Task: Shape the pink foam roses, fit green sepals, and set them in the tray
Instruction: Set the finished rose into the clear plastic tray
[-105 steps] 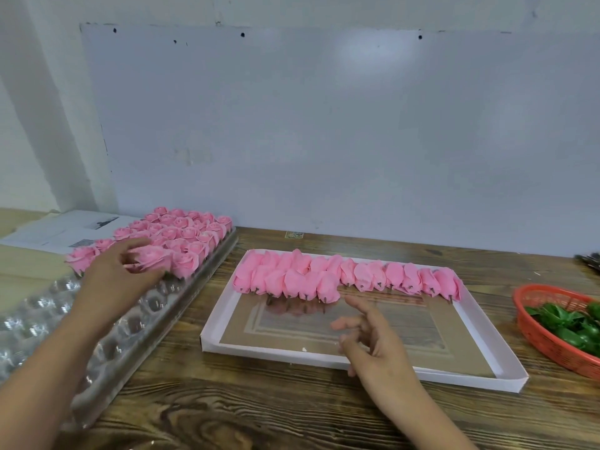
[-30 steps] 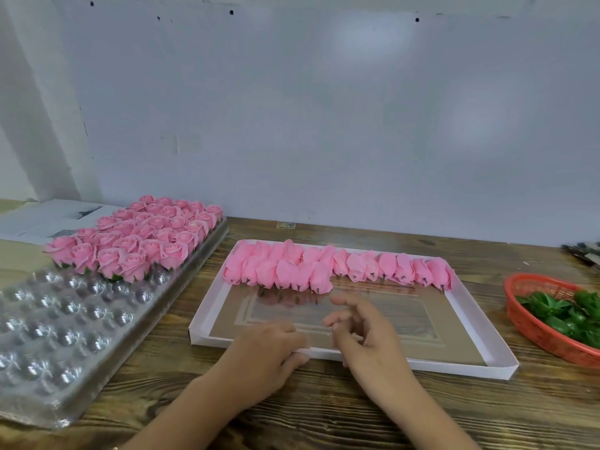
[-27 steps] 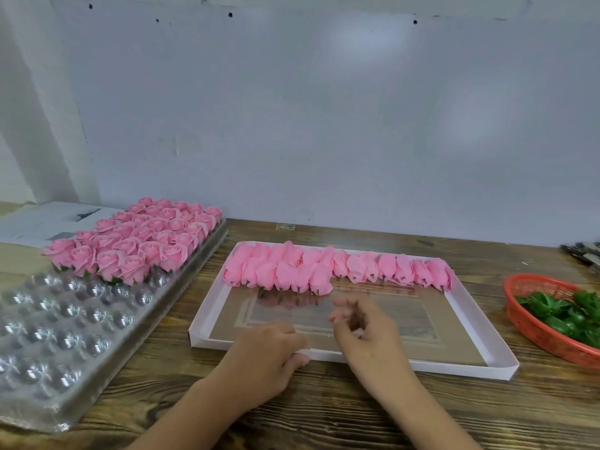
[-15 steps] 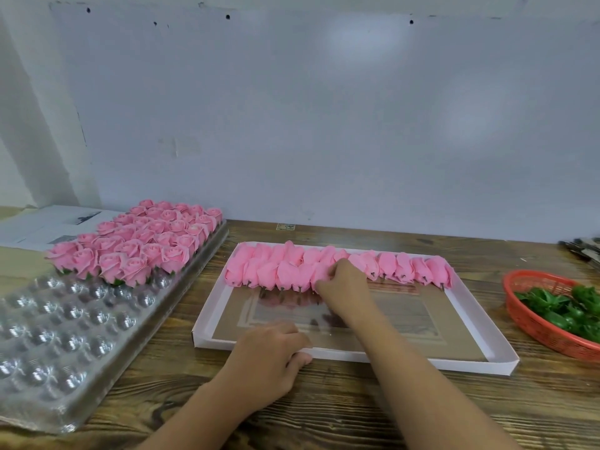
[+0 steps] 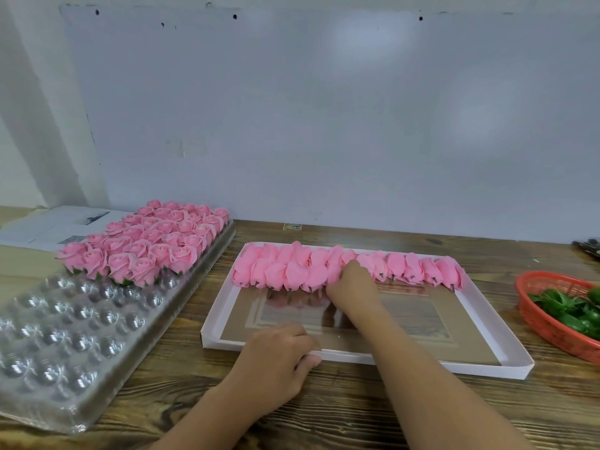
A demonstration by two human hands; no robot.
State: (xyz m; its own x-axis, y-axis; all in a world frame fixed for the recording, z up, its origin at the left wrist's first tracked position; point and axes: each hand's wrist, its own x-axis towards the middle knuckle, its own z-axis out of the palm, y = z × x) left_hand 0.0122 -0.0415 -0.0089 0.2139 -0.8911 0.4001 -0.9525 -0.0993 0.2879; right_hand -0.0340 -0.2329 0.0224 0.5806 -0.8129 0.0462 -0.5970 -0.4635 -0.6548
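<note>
Unshaped pink foam roses (image 5: 292,271) lie in a row along the far side of a flat white box (image 5: 500,323). My right hand (image 5: 352,285) reaches into the middle of that row, its fingers curled round one pink foam rose (image 5: 334,271). My left hand (image 5: 279,358) rests on the box's near edge, thumb against the front wall and fingers curled over the rim. Finished roses (image 5: 146,245) with green bases fill the far end of a clear plastic blister tray (image 5: 65,345) at the left. Green sepals (image 5: 568,310) lie in an orange basket (image 5: 532,316) at the right.
The wooden table (image 5: 324,417) runs up to a pale wall board behind. Papers (image 5: 48,225) lie at the far left behind the blister tray. Dark tools (image 5: 589,245) show at the far right edge.
My left hand left the finished roses and came to the box's near edge. My right hand moved forward from over the box floor into the row of pink roses and closed on one.
</note>
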